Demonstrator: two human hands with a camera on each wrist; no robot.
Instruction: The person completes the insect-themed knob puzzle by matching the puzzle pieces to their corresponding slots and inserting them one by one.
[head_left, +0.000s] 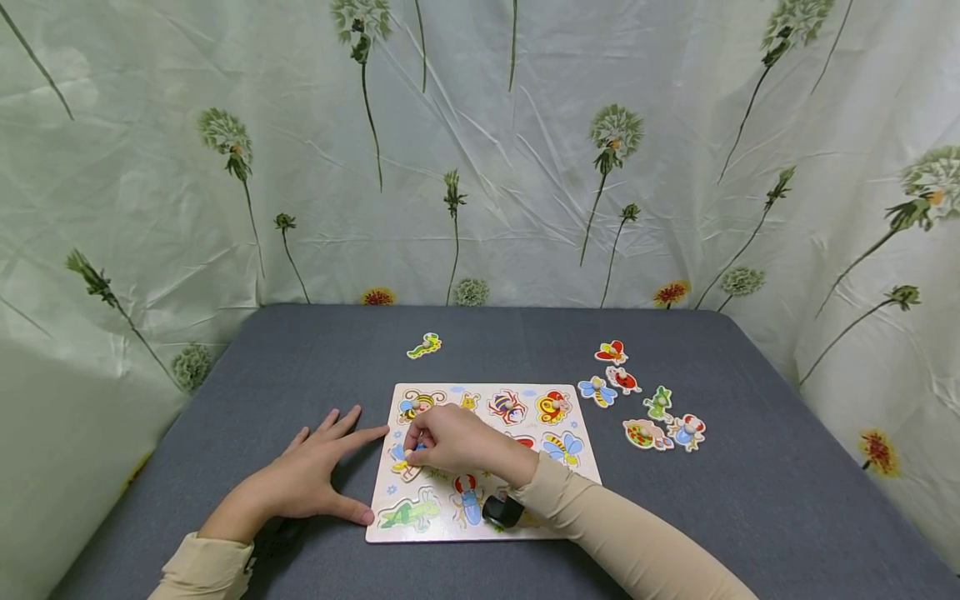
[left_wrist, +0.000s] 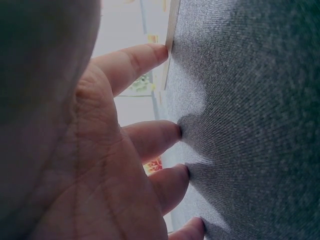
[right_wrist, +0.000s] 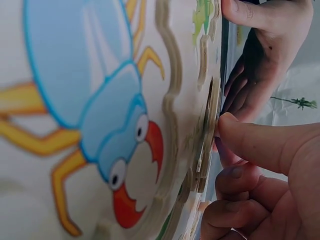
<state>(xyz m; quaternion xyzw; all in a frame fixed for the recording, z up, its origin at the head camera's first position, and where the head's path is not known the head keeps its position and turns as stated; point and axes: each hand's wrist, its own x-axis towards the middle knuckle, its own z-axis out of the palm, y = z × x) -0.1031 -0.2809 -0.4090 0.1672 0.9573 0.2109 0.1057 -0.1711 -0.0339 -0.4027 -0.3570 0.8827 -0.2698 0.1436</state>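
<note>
A pale wooden insect puzzle board (head_left: 382, 492) lies flat on the table. My right hand (head_left: 465, 442) reaches across it, fingers curled, thumb and fingertips pinching a yellow-and-blue insect puzzle piece (head_left: 406, 470) at the left of the middle row. In the right wrist view the thumb (right_wrist: 250, 142) is right at a thin wooden edge on the board, and the piece's knob is hidden. My left hand (head_left: 307, 475) is spread beside the board, its thumb and index finger at the left edge. Other left fingertips (left_wrist: 172, 175) rest on the cloth.
A green caterpillar piece (head_left: 425, 346) lies behind the board. Several loose insect pieces, among them a ladybird (head_left: 622, 380) and a green one (head_left: 659, 403), lie to the right on the grey table (head_left: 315, 358). A flowered curtain (head_left: 525, 208) hangs behind.
</note>
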